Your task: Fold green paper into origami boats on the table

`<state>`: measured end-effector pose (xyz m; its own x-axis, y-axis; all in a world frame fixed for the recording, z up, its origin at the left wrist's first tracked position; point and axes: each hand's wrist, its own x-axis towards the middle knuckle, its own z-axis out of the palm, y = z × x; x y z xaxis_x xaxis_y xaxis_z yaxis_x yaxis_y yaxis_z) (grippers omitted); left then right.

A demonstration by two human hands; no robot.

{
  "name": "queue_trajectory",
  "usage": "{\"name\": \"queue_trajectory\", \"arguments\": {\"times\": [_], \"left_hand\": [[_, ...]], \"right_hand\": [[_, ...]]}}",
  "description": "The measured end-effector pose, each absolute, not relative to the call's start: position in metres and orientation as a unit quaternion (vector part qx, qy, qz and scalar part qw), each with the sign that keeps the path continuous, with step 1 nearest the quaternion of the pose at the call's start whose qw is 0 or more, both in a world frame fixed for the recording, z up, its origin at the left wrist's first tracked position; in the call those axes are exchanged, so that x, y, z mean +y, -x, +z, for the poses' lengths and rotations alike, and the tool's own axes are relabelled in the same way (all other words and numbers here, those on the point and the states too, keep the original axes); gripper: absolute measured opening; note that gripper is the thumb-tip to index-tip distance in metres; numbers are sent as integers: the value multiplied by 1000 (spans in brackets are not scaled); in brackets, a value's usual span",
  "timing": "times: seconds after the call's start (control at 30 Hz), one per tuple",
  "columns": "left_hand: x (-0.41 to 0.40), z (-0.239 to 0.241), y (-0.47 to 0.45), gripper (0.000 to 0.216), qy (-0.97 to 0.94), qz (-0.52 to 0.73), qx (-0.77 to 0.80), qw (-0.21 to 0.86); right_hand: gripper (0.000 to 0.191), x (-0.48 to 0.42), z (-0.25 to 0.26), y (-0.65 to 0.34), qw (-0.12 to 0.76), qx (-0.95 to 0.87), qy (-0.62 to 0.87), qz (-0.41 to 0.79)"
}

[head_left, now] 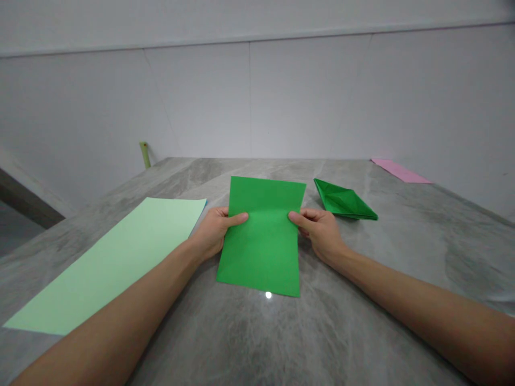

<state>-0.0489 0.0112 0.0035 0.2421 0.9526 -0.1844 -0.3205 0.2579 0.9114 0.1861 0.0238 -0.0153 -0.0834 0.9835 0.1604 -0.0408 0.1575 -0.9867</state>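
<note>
A bright green sheet of paper (pixel 263 252) is held up over the table, tilted toward me. My left hand (pixel 215 228) pinches its left edge, thumb on the front face and fingers behind. At the opposite edge my right hand (pixel 319 230) grips it the same way. The fingers behind the paper are partly hidden. Just beyond my right hand rests a folded green paper boat (pixel 344 201) on the tabletop. A large pale green sheet (pixel 116 257) lies flat beside my left hand and forearm, with a sliver of blue at its far right corner.
The grey marbled table (pixel 257 338) reaches back to a white panelled wall (pixel 301 96). A pink sheet of paper (pixel 402 170) lies at the far right edge. Past the far left edge a yellow-green strip (pixel 145 154) sticks up.
</note>
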Motion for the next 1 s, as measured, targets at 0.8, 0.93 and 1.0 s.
{"name": "queue_trajectory", "arguments": {"times": [0.8, 0.93, 1.0], "left_hand": [[23, 8, 68, 27, -549, 483, 541, 415], [15, 13, 64, 26, -706, 438, 455, 321], [10, 15, 62, 28, -780, 386, 387, 305]], "right_hand": [[32, 24, -8, -191, 442, -645, 499, 374], [25, 28, -11, -190, 402, -665, 514, 363], [25, 30, -13, -189, 391, -666, 521, 363]]}}
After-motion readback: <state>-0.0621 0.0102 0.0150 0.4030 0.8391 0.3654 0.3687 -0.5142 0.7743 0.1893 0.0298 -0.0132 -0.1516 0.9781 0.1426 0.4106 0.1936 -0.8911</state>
